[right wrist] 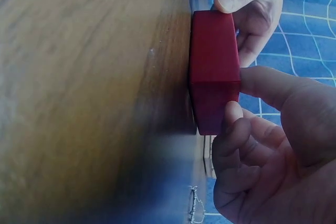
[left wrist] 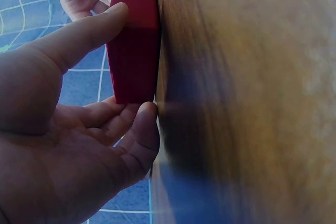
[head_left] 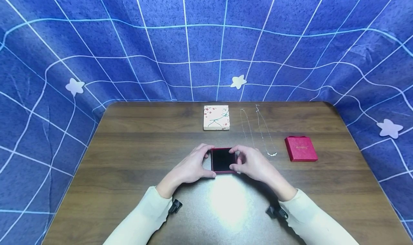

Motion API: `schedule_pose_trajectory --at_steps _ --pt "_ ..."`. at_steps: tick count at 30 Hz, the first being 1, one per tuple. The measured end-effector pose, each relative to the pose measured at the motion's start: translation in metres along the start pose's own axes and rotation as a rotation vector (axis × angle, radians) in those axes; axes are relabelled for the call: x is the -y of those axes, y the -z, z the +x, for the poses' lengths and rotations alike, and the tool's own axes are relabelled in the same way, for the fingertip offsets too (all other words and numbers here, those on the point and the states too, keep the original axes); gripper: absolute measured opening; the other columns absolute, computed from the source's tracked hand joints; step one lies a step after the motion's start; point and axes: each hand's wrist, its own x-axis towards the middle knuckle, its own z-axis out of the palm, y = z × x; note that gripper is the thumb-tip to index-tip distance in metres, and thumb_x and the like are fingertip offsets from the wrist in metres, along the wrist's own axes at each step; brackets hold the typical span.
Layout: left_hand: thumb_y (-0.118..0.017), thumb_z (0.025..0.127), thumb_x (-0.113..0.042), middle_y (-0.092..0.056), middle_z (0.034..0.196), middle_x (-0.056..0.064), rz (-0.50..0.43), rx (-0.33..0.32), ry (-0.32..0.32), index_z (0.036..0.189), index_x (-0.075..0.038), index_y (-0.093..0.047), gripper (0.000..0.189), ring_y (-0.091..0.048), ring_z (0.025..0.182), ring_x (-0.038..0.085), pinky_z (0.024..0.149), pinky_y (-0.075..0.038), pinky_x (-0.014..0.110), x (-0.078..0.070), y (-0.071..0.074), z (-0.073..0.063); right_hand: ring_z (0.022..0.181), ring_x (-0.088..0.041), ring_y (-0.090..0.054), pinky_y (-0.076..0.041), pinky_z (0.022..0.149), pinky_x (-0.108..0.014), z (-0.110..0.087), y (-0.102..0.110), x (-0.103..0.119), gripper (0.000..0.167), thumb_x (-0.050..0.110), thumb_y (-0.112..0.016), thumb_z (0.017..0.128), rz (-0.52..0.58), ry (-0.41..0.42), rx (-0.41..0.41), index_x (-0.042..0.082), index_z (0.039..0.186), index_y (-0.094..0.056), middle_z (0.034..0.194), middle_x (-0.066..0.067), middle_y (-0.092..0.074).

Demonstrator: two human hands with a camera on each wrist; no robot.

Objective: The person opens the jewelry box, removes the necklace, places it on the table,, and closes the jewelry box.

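A red jewelry box [head_left: 224, 172] with a black insert [head_left: 222, 160] lies uncovered in front of me on the table. My left hand [head_left: 191, 166] grips its left end, thumb at the near corner and fingers at the far corner. At the right end is my right hand [head_left: 255, 162], its thumb and index finger over the edge of the black insert. In the right wrist view, curled fingers of that hand touch the side of the red box [right wrist: 214, 51]. Whether the insert is lifted cannot be seen. The left wrist view shows the box's red wall [left wrist: 134, 59] upright against the tabletop.
Two fine silver necklaces [head_left: 247, 125] [head_left: 266, 132] are stretched out beyond my right hand. Farther right lies a red square lid [head_left: 301, 149] with gold lettering. A white box with a floral print [head_left: 216, 117] stands toward the back. Blue star-patterned cloth [head_left: 206, 44] hangs behind the wooden table [head_left: 135, 148].
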Motion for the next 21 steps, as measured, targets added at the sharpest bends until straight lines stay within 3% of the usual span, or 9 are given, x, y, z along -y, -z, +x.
schedule_pose_trajectory --at_steps 21 --pt "-0.096 0.077 -0.021 -0.057 0.139 0.003 -0.006 0.005 0.002 0.153 -0.005 -0.049 0.091 -0.057 0.122 0.022 0.104 -0.048 0.044 0.0004 0.0000 0.0003 0.056 -0.008 -0.055 -0.045 0.056 -0.030 0.0080 0.0008 0.0069 0.045 0.018 -0.087 0.085 -0.090 -0.052 0.029 0.007 0.124 -0.070 0.067 0.011 -0.061"
